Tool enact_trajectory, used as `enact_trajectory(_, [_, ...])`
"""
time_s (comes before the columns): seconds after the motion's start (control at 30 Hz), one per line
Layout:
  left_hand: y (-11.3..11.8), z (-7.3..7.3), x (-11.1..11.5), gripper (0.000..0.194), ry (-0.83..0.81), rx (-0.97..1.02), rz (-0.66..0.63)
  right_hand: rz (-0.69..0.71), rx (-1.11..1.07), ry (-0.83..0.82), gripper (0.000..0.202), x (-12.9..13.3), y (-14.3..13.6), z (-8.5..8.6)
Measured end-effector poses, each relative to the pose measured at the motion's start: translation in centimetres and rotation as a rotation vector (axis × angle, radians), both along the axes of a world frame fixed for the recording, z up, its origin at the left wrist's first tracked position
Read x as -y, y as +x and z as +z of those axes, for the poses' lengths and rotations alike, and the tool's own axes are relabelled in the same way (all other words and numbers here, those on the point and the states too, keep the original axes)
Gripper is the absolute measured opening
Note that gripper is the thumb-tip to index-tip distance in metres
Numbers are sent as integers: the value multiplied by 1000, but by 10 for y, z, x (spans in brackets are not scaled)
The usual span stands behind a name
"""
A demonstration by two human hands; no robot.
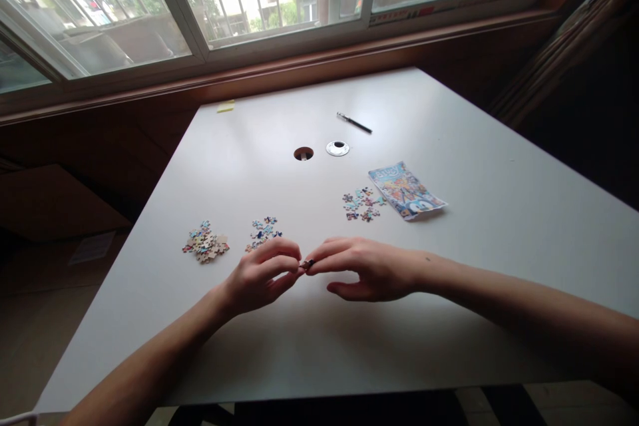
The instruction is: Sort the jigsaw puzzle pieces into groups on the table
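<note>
Near the middle of the white table, my left hand (264, 274) is closed in a pinch on a small dark and brown puzzle piece (306, 265). From the other side, my right hand (367, 269) reaches the same piece with its fingertips. Its thumb stands apart from the fingers, so that hand is open. Just behind my left hand lies a loose group of puzzle pieces (263, 231), partly covered by the fingers. Further left is a heaped pile of puzzle pieces (206, 243), several with the plain backing up. Another spread of puzzle pieces (360, 205) lies beyond my right hand.
A colourful printed packet (407, 190) lies right of the far pieces. Behind are a round cable hole (303, 154), its metal cover (338, 148) and a black pen (355, 123). Yellow tape (225, 106) sticks at the table's back edge, below a barred window.
</note>
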State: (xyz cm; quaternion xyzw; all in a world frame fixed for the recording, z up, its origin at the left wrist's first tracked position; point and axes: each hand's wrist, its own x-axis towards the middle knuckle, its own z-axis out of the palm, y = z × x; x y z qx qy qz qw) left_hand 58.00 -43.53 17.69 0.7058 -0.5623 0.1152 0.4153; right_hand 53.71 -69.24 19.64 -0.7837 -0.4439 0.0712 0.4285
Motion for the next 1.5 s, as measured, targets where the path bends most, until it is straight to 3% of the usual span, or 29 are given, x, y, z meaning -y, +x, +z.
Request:
enact_trajectory(0.27, [0, 0, 0, 15, 4, -6, 20, -19, 4, 20, 41, 1, 1, 0])
enact_trajectory(0.5, [2, 1, 1, 19, -44, -76, 39, -70, -132, 29, 39, 1, 2, 7])
enact_trajectory(0.7, [3, 1, 1, 20, -64, -143, 49, -57, -21, 28, 41, 2, 3, 3])
enact_trajectory(1.1, [0, 5, 6, 21, -40, -162, 112, -108, 348, -207, 44, -4, -7, 2])
enact_trajectory(1.27, [0, 4, 7, 20, -33, -166, 139, -120, 338, -267, 45, -6, -11, 4])
enact_trajectory(1.5, [-1, 1, 10, 20, -34, -159, 195, -145, 153, -331, 54, -11, -21, 8])
